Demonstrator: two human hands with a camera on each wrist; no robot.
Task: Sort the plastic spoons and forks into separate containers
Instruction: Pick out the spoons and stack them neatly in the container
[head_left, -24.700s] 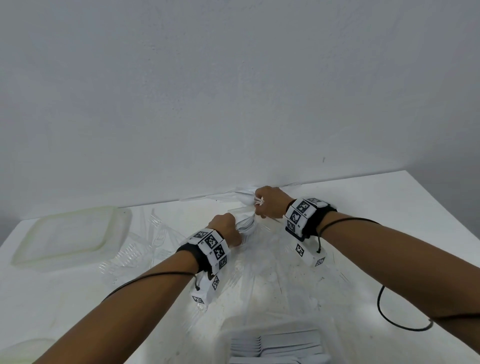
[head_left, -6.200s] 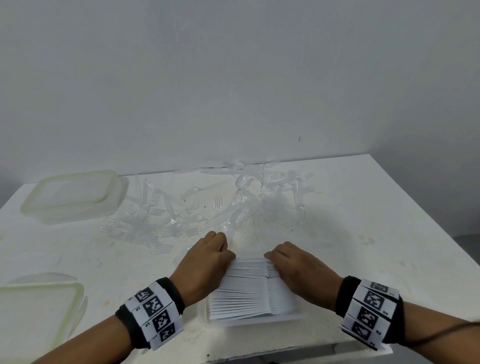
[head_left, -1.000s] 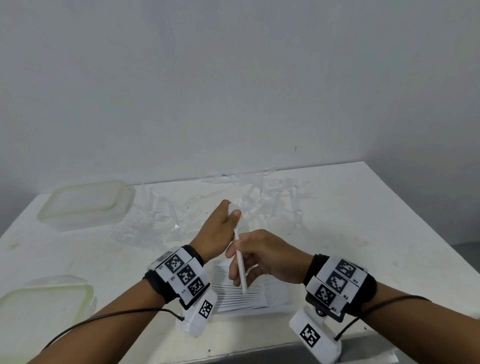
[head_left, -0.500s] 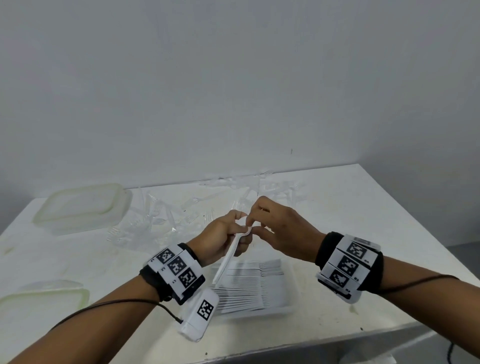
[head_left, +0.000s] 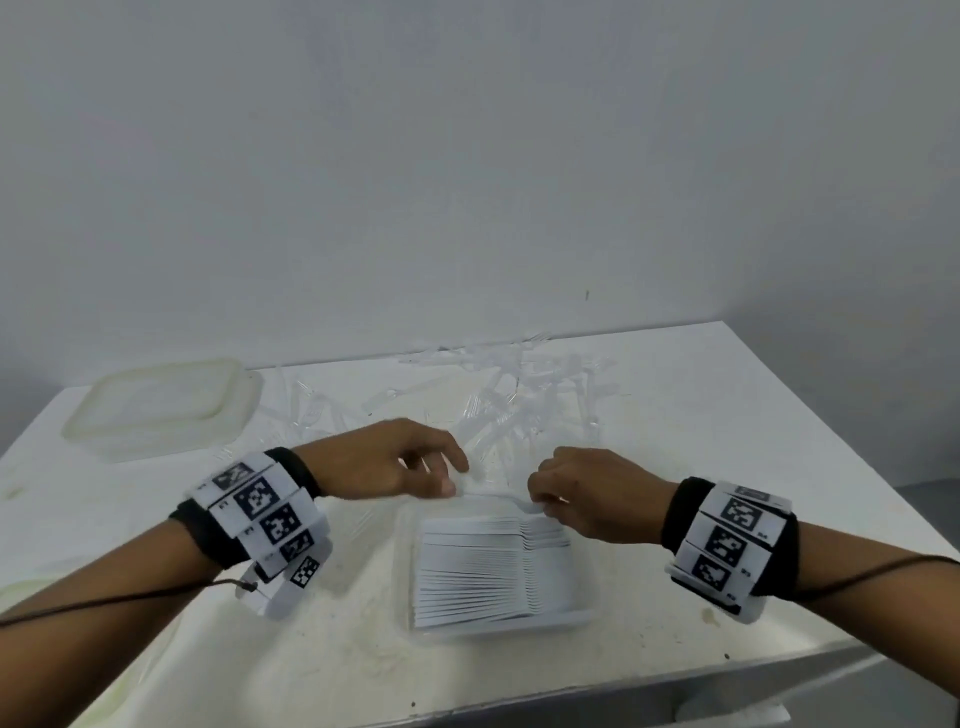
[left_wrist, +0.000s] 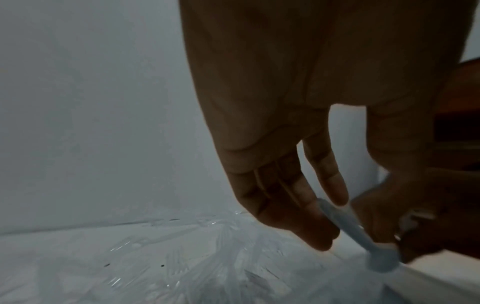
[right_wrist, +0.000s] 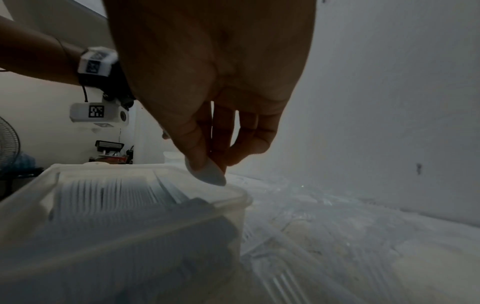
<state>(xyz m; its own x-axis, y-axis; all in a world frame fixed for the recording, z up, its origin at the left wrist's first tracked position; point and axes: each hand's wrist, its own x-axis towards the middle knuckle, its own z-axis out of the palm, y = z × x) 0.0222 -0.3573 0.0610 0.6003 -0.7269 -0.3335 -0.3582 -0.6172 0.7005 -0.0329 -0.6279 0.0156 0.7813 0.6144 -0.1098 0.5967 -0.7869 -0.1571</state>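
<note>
A white plastic spoon (head_left: 498, 500) lies level between my two hands, just over the far end of the clear container (head_left: 498, 631) that holds a tight row of white spoons. My left hand (head_left: 452, 480) pinches its handle (left_wrist: 345, 228) between thumb and fingers. My right hand (head_left: 543, 506) pinches the bowl end (right_wrist: 210, 176) above the container's rim (right_wrist: 233, 191). A loose pile of clear plastic forks (head_left: 498, 415) is spread on the white table behind both hands.
A lidded translucent container (head_left: 161, 405) stands at the back left. Part of another one (head_left: 15, 587) shows at the left edge. The table's front edge (head_left: 623, 691) runs close below the spoon container. The wall rises right behind the forks.
The spoon was held tilted up between my hands. It has now come down level onto the far end of the row in the container, and my hands have spread apart.
</note>
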